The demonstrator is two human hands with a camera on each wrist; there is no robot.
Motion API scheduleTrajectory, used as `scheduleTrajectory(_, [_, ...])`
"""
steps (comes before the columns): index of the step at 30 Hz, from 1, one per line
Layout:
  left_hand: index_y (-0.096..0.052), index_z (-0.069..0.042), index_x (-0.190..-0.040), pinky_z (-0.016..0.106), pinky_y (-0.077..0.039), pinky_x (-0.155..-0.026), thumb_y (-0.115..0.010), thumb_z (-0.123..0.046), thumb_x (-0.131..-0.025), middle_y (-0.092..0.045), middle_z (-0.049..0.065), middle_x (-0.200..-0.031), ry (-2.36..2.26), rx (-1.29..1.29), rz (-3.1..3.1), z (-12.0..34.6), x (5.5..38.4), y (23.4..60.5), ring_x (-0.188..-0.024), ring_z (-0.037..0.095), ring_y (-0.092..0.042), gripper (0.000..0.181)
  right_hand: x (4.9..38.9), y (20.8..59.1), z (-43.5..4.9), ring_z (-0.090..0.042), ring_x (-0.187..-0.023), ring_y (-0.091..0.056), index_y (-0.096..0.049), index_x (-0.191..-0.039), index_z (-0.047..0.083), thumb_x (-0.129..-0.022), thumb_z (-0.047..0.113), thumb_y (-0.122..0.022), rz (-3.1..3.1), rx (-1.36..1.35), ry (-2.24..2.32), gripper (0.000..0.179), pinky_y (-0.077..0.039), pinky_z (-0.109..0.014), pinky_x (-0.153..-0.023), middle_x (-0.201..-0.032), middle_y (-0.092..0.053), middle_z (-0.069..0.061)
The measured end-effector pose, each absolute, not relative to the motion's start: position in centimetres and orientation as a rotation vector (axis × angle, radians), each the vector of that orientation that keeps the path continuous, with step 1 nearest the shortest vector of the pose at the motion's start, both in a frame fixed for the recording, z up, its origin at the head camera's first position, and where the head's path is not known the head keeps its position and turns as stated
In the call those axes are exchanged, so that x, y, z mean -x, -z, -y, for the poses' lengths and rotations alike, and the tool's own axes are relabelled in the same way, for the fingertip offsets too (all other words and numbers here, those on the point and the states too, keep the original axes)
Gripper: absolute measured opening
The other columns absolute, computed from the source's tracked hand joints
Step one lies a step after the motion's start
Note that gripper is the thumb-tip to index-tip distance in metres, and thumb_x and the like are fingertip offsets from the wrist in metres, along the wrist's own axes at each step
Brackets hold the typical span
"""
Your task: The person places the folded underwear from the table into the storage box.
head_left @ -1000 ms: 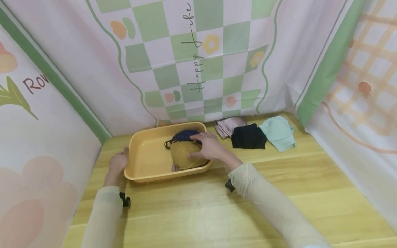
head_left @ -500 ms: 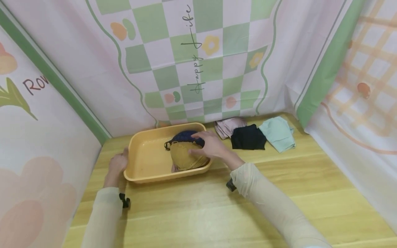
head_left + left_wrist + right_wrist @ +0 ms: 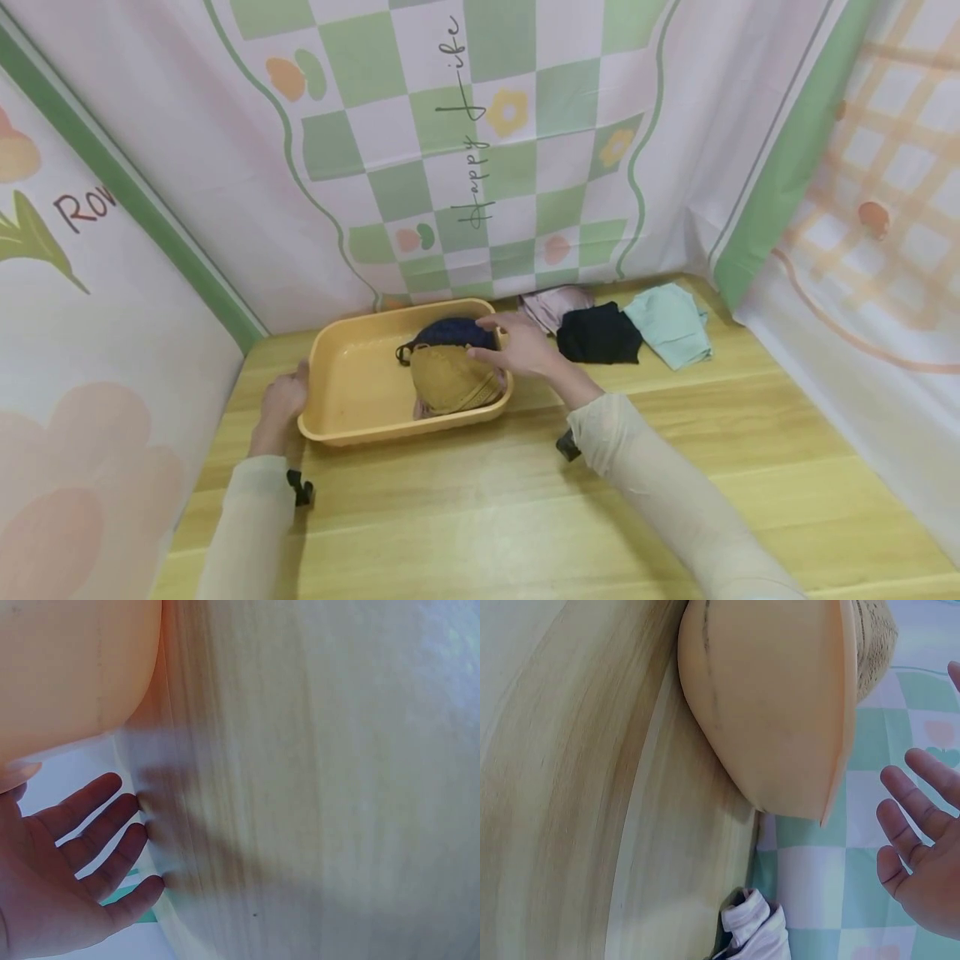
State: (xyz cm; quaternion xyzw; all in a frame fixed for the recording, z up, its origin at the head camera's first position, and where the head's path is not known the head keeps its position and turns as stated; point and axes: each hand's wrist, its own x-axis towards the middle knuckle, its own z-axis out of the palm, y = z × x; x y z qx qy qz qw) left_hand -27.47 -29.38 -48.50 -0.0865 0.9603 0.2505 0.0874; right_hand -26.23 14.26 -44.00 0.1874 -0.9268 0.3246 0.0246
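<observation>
A yellow plastic basin (image 3: 352, 375) holds a mustard bra (image 3: 450, 379) at its right end, with a navy bra (image 3: 453, 332) behind it. A bit of pink fabric (image 3: 422, 408) peeks out from beneath the mustard one. My left hand (image 3: 283, 400) is at the basin's left end; in the left wrist view its fingers (image 3: 94, 832) are extended and spread, with the thumb at the rim. Over the basin's right rim, my right hand (image 3: 525, 346) has loosely spread fingers and holds nothing. The right wrist view shows those fingers (image 3: 911, 799) apart from the basin wall (image 3: 780, 697).
To the basin's right, along the back of the wooden table (image 3: 480, 517), lie a folded pink garment (image 3: 551, 304), a black one (image 3: 598, 333) and a mint one (image 3: 670, 325). A green-checked curtain (image 3: 472, 167) hangs right behind them.
My right hand has drawn back to the right, off the mustard bra, showing more of it. The left hand has stayed at the basin's left end.
</observation>
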Motion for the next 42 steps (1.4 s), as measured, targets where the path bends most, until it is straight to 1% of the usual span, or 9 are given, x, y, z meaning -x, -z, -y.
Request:
scheduleTrajectory(4, [-0.041,0.008,-0.145,0.062,-0.029,-0.117,0.005,-0.056,-0.101,-0.039,0.038,-0.147,-0.739,0.237,-2.87,29.4,27.6,48.7,-0.134,0.058,-0.038,0.091,26.1,43.8,-14.7,-0.035,-0.128,-0.055,-0.055,-0.142,0.022,-0.086,0.068,-0.062,2.886,-0.56,-1.033,0.073,-0.046,-0.054,-0.105,-0.137,-0.062,-0.005])
scheduleTrajectory(11, [-0.041,0.008,-0.146,0.062,-0.028,-0.118,0.005,-0.055,-0.101,-0.039,0.038,-0.147,-0.74,0.235,-2.87,29.5,27.6,48.8,-0.135,0.059,-0.036,0.09,26.2,43.6,-15.5,-0.03,-0.127,-0.055,-0.056,-0.14,0.021,-0.088,0.065,-0.062,2.874,-0.531,-1.094,0.068,-0.047,-0.049,-0.106,-0.138,-0.061,-0.004])
scheduleTrajectory(14, [-0.041,0.009,-0.145,0.062,-0.028,-0.118,0.005,-0.056,-0.101,-0.039,0.038,-0.147,-0.74,0.242,-2.867,29.5,27.6,48.7,-0.135,0.058,-0.036,0.091,26.3,43.6,-15.9,-0.031,-0.125,-0.056,-0.057,-0.14,0.022,-0.088,0.067,-0.061,2.869,-0.507,-1.093,0.069,-0.049,-0.049,-0.103,-0.136,-0.061,-0.004])
scheduleTrajectory(18, [-0.04,0.009,-0.146,0.062,-0.027,-0.119,0.006,-0.057,-0.101,-0.038,0.039,-0.148,-0.745,0.254,-2.855,29.4,27.6,48.6,-0.136,0.058,-0.035,0.092,26.4,43.6,-16.6,-0.032,-0.124,-0.056,-0.055,-0.141,0.02,-0.087,0.068,-0.061,2.862,-0.468,-1.122,0.072,-0.049,-0.05,-0.102,-0.136,-0.061,-0.005])
scheduleTrajectory(23, [-0.039,0.009,-0.146,0.062,-0.027,-0.118,0.005,-0.056,-0.101,-0.037,0.039,-0.148,-0.748,0.255,-2.854,29.4,27.6,48.5,-0.136,0.058,-0.035,0.09,26.4,43.5,-17.1,-0.032,-0.123,-0.057,-0.056,-0.139,0.018,-0.088,0.063,-0.063,2.828,-0.434,-1.189,0.068,-0.048,-0.049,-0.105,-0.135,-0.062,-0.006])
scheduleTrajectory(28, [-0.039,0.009,-0.146,0.062,-0.029,-0.118,0.004,-0.056,-0.101,-0.037,0.039,-0.148,-0.746,0.257,-2.849,29.5,27.5,48.5,-0.135,0.058,-0.036,0.09,26.5,43.8,-17.5,-0.032,-0.124,-0.057,-0.057,-0.139,0.013,-0.091,0.059,-0.063,2.799,-0.457,-1.205,0.066,-0.047,-0.048,-0.107,-0.133,-0.063,-0.009])
scheduleTrajectory(34, [-0.039,0.009,-0.147,0.062,-0.029,-0.118,0.005,-0.057,-0.101,-0.037,0.038,-0.149,-0.745,0.247,-2.845,29.4,27.4,48.5,-0.136,0.058,-0.036,0.091,26.7,44.0,-18.4,-0.035,-0.125,-0.057,-0.058,-0.138,0.014,-0.093,0.055,-0.063,2.784,-0.419,-1.227,0.061,-0.047,-0.049,-0.107,-0.132,-0.063,-0.01])
scheduleTrajectory(38, [-0.04,0.009,-0.146,0.063,-0.03,-0.117,0.007,-0.059,-0.1,-0.038,0.038,-0.147,-0.728,0.238,-2.86,29.3,27.3,48.4,-0.135,0.059,-0.037,0.094,26.8,43.9,-19.1,-0.033,-0.125,-0.057,-0.058,-0.137,0.015,-0.094,0.051,-0.063,2.772,-0.398,-1.258,0.057,-0.046,-0.048,-0.107,-0.135,-0.063,-0.011])
scheduleTrajectory(42, [-0.041,0.009,-0.145,0.063,-0.031,-0.116,0.006,-0.056,-0.101,-0.039,0.039,-0.146,-0.724,0.233,-2.869,29.3,27.3,48.3,-0.133,0.059,-0.037,0.092,26.7,43.9,-19.7,-0.031,-0.122,-0.059,-0.058,-0.137,0.013,-0.094,0.049,-0.064,2.746,-0.393,-1.28,0.057,-0.047,-0.048,-0.106,-0.136,-0.063,-0.014])
